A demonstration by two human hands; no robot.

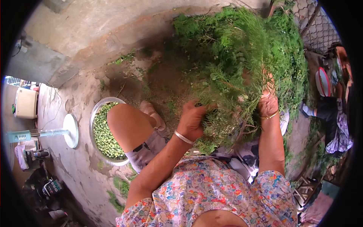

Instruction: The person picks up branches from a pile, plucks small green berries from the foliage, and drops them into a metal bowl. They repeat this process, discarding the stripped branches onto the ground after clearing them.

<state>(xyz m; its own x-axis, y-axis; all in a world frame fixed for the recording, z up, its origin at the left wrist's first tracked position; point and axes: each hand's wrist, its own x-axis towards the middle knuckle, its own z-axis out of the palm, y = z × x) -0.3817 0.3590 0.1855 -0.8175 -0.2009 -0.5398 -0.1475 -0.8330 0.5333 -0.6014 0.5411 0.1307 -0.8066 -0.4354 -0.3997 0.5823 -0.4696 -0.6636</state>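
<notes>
Leafy branch (227, 94) between left hand (191, 120), fingers curled at its edge, and right hand (268, 103), fingers partly hidden; grips: cannot tell; long axis runs outward from the wearer (211, 181), tips farthest

We see a patchy, stained floor (56, 104), brightly lit at left, where a pale round-based stand (71, 130) and a cream box (26, 103) show, and hexagonal-patterned mesh (320, 28) at the upper right.

Can't make out fingertips of the right hand (267, 103) among blurred sprigs (232, 90); can't see the whole basin (92, 126), partly behind the knee (124, 121)!
</notes>
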